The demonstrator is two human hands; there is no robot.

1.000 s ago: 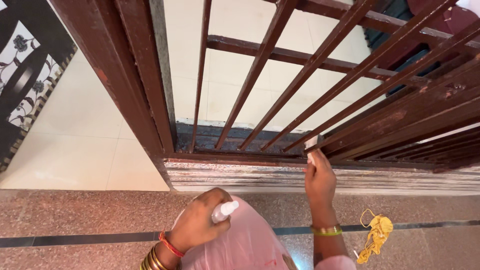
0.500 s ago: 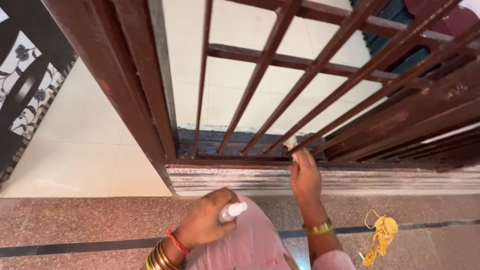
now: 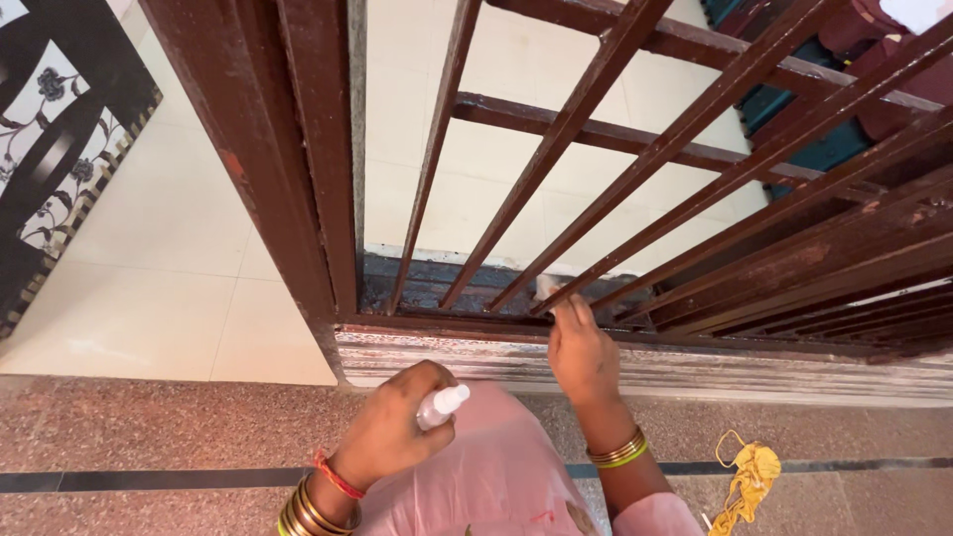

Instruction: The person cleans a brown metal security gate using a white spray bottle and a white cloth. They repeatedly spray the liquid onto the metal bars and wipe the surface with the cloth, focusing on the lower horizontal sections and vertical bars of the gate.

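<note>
The right hand (image 3: 584, 349) reaches forward to the foot of the gate (image 3: 635, 189), its fingers pinched together on a small pale cloth (image 3: 547, 286). The cloth is pressed against the bottom rail (image 3: 447, 323) where one of the slanting bars meets it, and only a corner of it shows past the fingertips. A stack of gold and green bangles (image 3: 617, 453) sits on that wrist.

The left hand (image 3: 392, 429) is held lower and nearer the body, over a pink-clad knee (image 3: 486, 467). It is wrapped tight around a small white spray bottle (image 3: 440, 406), whose nozzle end pokes out to the right of the fingers. This wrist carries a red thread and several gold bangles.

The gate is dark brown metal with worn paint, its bars running up and to the right in the view. Under the bottom rail lies a pale, scuffed sill (image 3: 695, 365), and below that a speckled reddish stone floor (image 3: 149, 427) crossed by a dark strip. A crumpled yellow rag (image 3: 747, 478) lies on the floor to the right of the right arm, apart from it. Beyond the gate is cream tile, and at far left a black-and-white patterned mat (image 3: 50, 149).
</note>
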